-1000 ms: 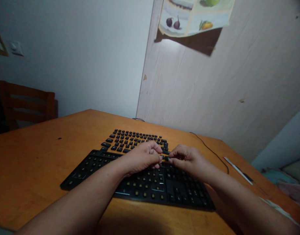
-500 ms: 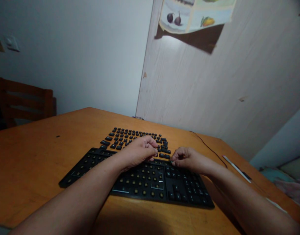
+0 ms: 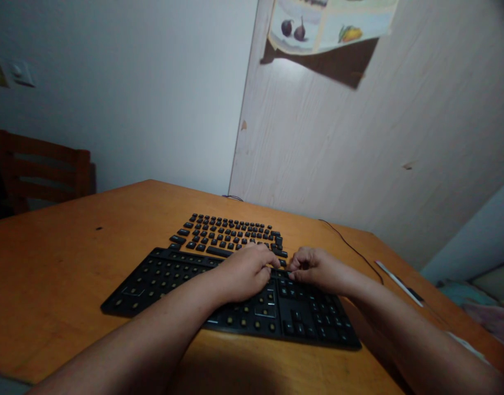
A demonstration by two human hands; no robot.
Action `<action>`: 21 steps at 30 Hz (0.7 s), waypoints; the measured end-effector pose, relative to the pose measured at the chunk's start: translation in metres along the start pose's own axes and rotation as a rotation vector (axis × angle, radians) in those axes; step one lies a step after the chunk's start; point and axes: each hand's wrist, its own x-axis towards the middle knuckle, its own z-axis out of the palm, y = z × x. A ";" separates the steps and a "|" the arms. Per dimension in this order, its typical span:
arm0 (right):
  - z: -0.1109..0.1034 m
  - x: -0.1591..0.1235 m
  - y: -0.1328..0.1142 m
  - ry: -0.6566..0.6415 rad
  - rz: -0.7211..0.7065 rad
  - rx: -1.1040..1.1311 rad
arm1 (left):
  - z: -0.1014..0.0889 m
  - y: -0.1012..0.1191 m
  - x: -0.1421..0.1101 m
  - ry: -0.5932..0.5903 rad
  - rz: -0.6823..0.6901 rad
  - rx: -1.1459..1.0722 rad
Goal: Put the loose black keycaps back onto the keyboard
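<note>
A black keyboard [image 3: 231, 322] lies on the table, with most keycaps off its left and middle parts, showing bare key stems. Its number pad and arrow keys still have caps. My left hand [image 3: 252, 270] reaches over its upper middle, index finger stretched towards the far edge, a gap between that finger and the thumb. My right hand [image 3: 315, 267] is closed in a pinch at the far edge above the number pad; what its fingertips hold is hidden. Loose black keycaps [image 3: 222, 237] lie in rows just beyond the keyboard.
A single small dark piece [image 3: 98, 228] lies apart at the left of the wooden table [image 3: 124, 211]. A thin dark cable [image 3: 350, 248] and a white strip [image 3: 400, 283] lie at the right. A wooden chair [image 3: 46, 173] stands at the far left.
My left hand has moved right and nearer, from over the keycap rows onto the keyboard's top edge. More of the loose keycaps show. My right hand has hardly moved.
</note>
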 end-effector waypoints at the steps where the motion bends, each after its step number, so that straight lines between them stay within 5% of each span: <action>1: 0.000 0.000 -0.002 0.001 -0.008 -0.031 | 0.002 0.001 -0.001 -0.010 0.029 0.058; 21: -0.001 -0.005 -0.015 0.006 -0.104 -0.303 | 0.011 0.014 -0.004 -0.070 0.068 0.430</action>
